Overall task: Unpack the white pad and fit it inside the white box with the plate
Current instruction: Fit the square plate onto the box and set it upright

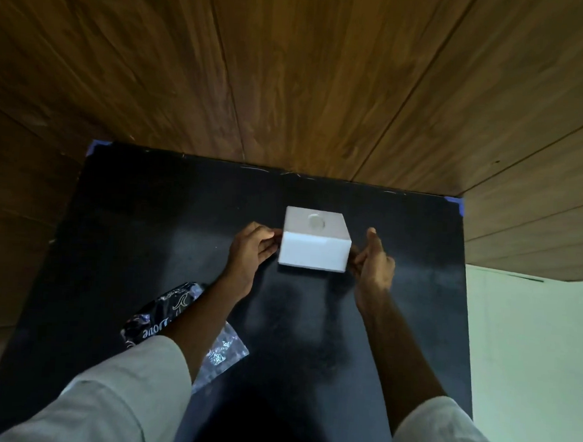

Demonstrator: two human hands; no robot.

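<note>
A white box [313, 252] stands on the black table [414, 295], its top showing a small round shape [316, 221]. My left hand [251, 252] touches the box's left side with its fingertips. My right hand [374, 262] presses against the box's right side, thumb raised. The white pad and the plate are not visible; the inside of the box cannot be seen.
A crumpled dark printed wrapper [163, 315] and a clear plastic bag [220, 352] lie on the table's near left, partly under my left forearm. Wooden panel walls rise behind the table. A pale green wall is at the right.
</note>
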